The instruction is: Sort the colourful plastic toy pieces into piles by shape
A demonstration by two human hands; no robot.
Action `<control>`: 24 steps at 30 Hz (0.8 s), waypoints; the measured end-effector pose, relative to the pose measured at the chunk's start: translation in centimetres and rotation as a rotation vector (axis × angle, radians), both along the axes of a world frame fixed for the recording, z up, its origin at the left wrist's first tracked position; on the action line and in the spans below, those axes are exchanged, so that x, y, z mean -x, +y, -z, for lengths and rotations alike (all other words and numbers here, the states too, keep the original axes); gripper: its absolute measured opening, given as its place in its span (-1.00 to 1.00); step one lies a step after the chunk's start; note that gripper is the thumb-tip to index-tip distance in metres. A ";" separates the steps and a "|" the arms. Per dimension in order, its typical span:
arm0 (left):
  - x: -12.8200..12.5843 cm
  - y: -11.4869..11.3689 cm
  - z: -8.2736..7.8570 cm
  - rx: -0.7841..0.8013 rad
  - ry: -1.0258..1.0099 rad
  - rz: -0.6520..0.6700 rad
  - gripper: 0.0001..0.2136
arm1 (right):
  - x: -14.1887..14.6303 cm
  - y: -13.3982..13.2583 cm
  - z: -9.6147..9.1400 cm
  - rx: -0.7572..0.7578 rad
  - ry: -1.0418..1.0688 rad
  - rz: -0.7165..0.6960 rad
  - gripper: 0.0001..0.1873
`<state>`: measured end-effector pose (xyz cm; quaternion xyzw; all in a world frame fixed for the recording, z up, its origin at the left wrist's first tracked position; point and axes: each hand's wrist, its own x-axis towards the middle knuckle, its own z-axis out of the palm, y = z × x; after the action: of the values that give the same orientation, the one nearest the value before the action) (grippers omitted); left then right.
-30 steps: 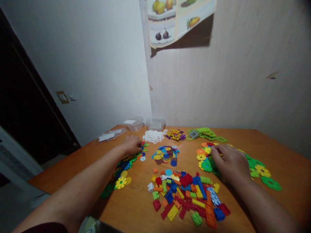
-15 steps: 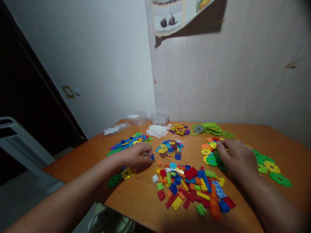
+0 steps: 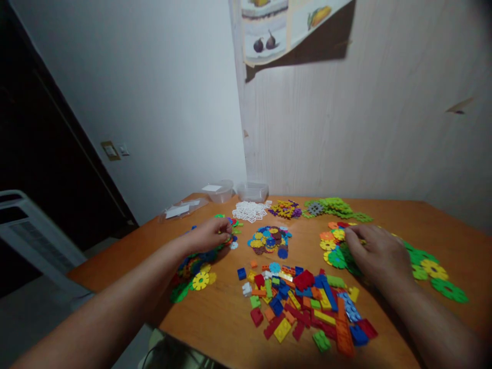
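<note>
Orange table (image 3: 388, 218) by a wall. Left hand (image 3: 209, 236) curls over the left disc pile (image 3: 200, 280), right hand (image 3: 378, 253) rests on the right disc pile (image 3: 426, 266). Both grasps are hidden.

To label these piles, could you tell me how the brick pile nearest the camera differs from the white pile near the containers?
The brick pile is many-coloured, blocky pieces; the white pile is one colour, flat lacy pieces. The brick pile spreads wider than the white pile. Both lie loose on the table.
</note>
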<state>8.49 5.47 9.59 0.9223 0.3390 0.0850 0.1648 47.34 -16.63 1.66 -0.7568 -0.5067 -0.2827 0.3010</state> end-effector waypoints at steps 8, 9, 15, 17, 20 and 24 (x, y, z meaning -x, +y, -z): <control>-1.1 6.3 0.7 -0.271 0.217 -0.156 -0.83 | -0.1 0.0 0.1 0.017 0.019 0.012 -0.62; -1.3 6.5 1.0 -0.280 0.235 -0.157 -0.82 | -0.1 0.0 0.1 0.022 0.017 0.014 -0.61; -1.6 7.1 2.0 -0.305 0.291 -0.206 -0.81 | 0.2 -0.2 -0.2 0.002 0.018 0.004 -0.58; -1.6 7.1 2.1 -0.310 0.292 -0.219 -0.82 | 0.1 -0.1 -0.2 0.010 0.024 0.015 -0.57; -1.6 7.0 2.0 -0.316 0.286 -0.212 -0.84 | 0.1 -0.1 -0.1 0.013 0.026 0.019 -0.57; -1.4 6.9 1.6 -0.340 0.287 -0.202 -0.82 | 0.0 -0.1 -0.1 0.011 0.029 0.009 -0.59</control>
<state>9.87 12.35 8.01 0.9008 0.4303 0.0249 -0.0522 47.39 -16.74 1.78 -0.7647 -0.5005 -0.2703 0.3027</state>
